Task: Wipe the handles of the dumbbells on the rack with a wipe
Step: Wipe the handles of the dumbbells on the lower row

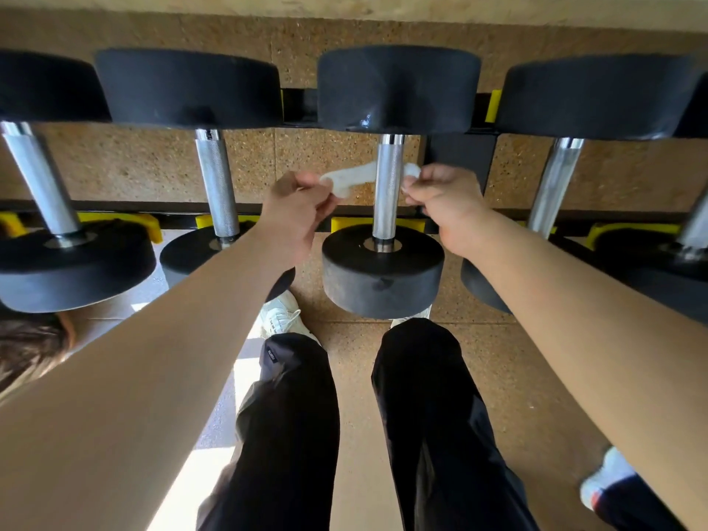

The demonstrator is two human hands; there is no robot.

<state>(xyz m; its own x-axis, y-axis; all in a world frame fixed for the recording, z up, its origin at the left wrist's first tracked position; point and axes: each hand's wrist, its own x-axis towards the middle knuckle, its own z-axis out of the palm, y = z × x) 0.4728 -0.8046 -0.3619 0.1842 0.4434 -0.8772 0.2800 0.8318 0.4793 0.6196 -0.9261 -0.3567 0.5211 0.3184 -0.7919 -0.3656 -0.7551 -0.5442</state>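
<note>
Pinching shut, left grip (295,212) and right grip (440,203) each hold an end of the wipe (356,176), looped behind the dumbbell handle (387,212) mid-rack (463,159); I'd keep it taut, sawing along the knurling.

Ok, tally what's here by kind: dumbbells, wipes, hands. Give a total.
Dumbbells: 5, the rightmost cut off by the frame edge
Wipe: 1, passing behind the middle handle
Hands: 2, left hand and right hand, each pinching a wipe end
Total: 8
</note>
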